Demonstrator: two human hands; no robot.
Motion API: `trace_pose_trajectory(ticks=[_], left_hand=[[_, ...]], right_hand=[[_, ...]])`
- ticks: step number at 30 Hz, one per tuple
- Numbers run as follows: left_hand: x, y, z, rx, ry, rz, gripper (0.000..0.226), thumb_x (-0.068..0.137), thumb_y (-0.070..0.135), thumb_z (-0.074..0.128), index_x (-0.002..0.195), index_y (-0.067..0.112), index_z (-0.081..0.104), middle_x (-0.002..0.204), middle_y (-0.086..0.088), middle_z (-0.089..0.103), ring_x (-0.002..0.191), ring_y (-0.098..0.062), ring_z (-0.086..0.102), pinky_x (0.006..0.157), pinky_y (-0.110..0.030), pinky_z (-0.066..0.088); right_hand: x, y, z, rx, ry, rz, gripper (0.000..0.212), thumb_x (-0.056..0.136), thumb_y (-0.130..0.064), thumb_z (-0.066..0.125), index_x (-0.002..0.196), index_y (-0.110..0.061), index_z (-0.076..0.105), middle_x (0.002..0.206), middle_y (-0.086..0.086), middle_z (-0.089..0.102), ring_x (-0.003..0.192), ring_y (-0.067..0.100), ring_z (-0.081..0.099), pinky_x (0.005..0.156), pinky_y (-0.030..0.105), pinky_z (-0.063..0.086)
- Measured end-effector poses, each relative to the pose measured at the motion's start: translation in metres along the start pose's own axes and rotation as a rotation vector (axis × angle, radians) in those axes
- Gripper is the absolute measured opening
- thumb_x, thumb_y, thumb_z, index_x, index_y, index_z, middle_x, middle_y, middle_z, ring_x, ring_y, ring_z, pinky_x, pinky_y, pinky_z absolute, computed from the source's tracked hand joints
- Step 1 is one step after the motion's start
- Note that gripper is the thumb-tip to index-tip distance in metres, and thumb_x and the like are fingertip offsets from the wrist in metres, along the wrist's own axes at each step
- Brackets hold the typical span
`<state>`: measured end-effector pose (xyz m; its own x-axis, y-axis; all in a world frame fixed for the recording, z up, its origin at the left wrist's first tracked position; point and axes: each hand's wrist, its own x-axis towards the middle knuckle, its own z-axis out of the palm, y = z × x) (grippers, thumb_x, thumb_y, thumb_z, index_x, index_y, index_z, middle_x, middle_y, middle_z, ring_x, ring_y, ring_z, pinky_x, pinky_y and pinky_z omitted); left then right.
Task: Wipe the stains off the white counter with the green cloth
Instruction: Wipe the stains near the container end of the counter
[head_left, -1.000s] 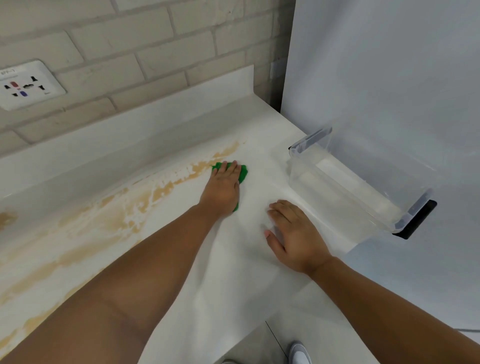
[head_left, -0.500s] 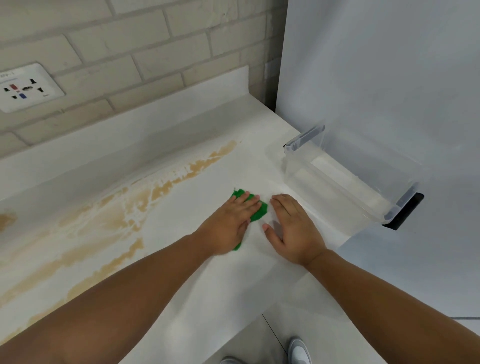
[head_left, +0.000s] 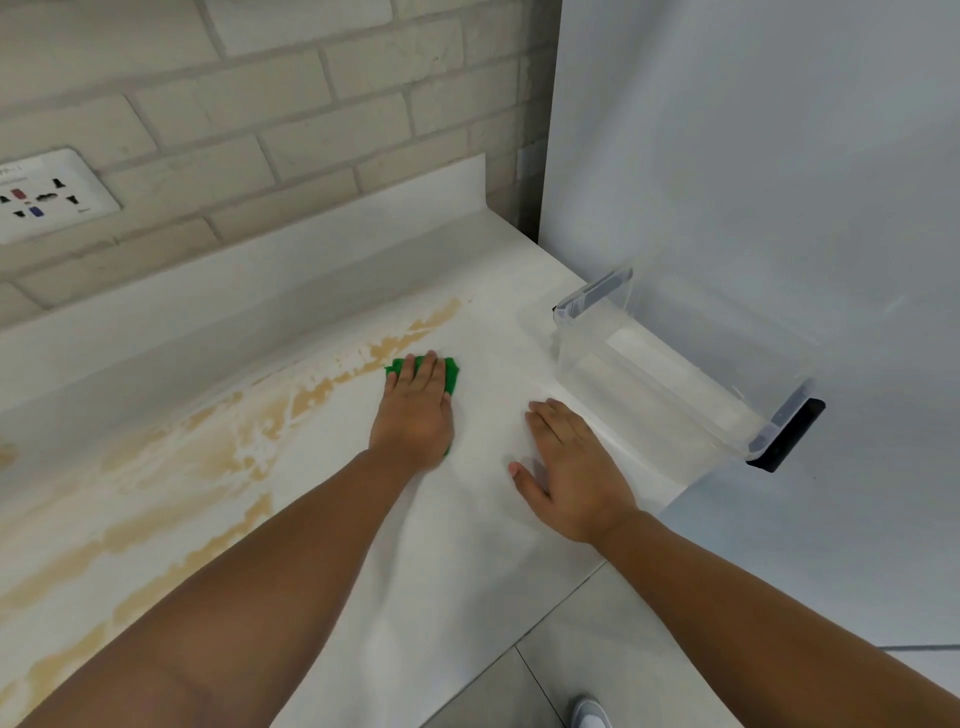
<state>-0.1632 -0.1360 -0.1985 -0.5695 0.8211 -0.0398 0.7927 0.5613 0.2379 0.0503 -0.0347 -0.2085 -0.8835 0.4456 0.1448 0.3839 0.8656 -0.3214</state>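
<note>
The white counter (head_left: 467, 571) carries brown stains (head_left: 218, 447) that run from the far middle down to the left edge of view. My left hand (head_left: 415, 415) presses flat on the green cloth (head_left: 453, 375), which peeks out beyond the fingertips at the right end of the stain streak. My right hand (head_left: 566, 467) rests palm down on the bare counter to the right, fingers spread, holding nothing.
A clear plastic box (head_left: 670, 374) with dark handles stands at the counter's right end against a white panel (head_left: 753, 182). A brick wall with a power socket (head_left: 47, 197) rises behind the low backsplash. The counter's front edge drops to a tiled floor (head_left: 597, 665).
My left hand slid the green cloth toward me and to the right, then back out to the end of the stain streak. My right hand stayed planted on the counter.
</note>
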Motion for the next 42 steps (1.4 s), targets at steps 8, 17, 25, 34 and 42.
trace_pose_trajectory(ticks=[8, 17, 25, 34, 42], left_hand=[[-0.024, 0.041, 0.011, 0.051, -0.055, 0.270, 0.057, 0.103, 0.026, 0.024, 0.156, 0.014, 0.010, 0.164, -0.004, 0.005, 0.151, -0.023, -0.002, 0.123, -0.039, 0.001], [-0.085, -0.009, 0.009, 0.051, -0.042, 0.233, 0.057, 0.103, 0.040, 0.016, 0.156, 0.020, 0.008, 0.163, 0.005, -0.002, 0.150, -0.015, -0.008, 0.123, -0.036, -0.002], [-0.050, 0.039, 0.009, 0.114, -0.082, 0.122, 0.063, 0.101, 0.036, 0.021, 0.156, 0.016, -0.003, 0.164, -0.007, -0.008, 0.150, -0.026, -0.012, 0.122, -0.043, -0.004], [-0.092, 0.004, 0.009, 0.058, -0.002, 0.304, 0.057, 0.103, 0.036, 0.020, 0.156, 0.026, 0.004, 0.163, 0.003, -0.006, 0.148, -0.013, -0.019, 0.121, -0.035, -0.010], [-0.083, -0.048, -0.001, 0.013, 0.057, -0.088, 0.060, 0.101, 0.040, 0.019, 0.156, 0.021, 0.003, 0.163, 0.002, -0.007, 0.149, -0.016, -0.014, 0.122, -0.035, -0.006]], right_hand=[[0.000, -0.001, 0.000, -0.021, 0.014, 0.032, 0.073, 0.098, -0.055, 0.033, 0.146, -0.001, 0.040, 0.152, 0.015, 0.039, 0.145, 0.028, 0.028, 0.119, 0.045, 0.025], [0.000, -0.001, 0.000, -0.090, -0.038, 0.036, 0.078, 0.097, -0.060, 0.018, 0.150, -0.005, 0.032, 0.159, 0.010, 0.028, 0.150, 0.025, 0.016, 0.122, 0.043, 0.017], [0.000, -0.002, 0.001, -0.065, -0.020, 0.034, 0.075, 0.098, -0.058, 0.020, 0.149, -0.005, 0.035, 0.159, 0.011, 0.029, 0.149, 0.025, 0.018, 0.122, 0.042, 0.016], [0.006, -0.003, -0.001, -0.087, -0.070, -0.064, 0.069, 0.100, -0.053, 0.024, 0.150, -0.005, 0.034, 0.159, 0.011, 0.029, 0.149, 0.026, 0.018, 0.121, 0.044, 0.017], [0.058, -0.043, 0.005, 0.002, -0.080, -0.168, 0.070, 0.098, -0.054, 0.025, 0.147, -0.005, 0.038, 0.157, 0.010, 0.031, 0.149, 0.026, 0.019, 0.121, 0.046, 0.017]])
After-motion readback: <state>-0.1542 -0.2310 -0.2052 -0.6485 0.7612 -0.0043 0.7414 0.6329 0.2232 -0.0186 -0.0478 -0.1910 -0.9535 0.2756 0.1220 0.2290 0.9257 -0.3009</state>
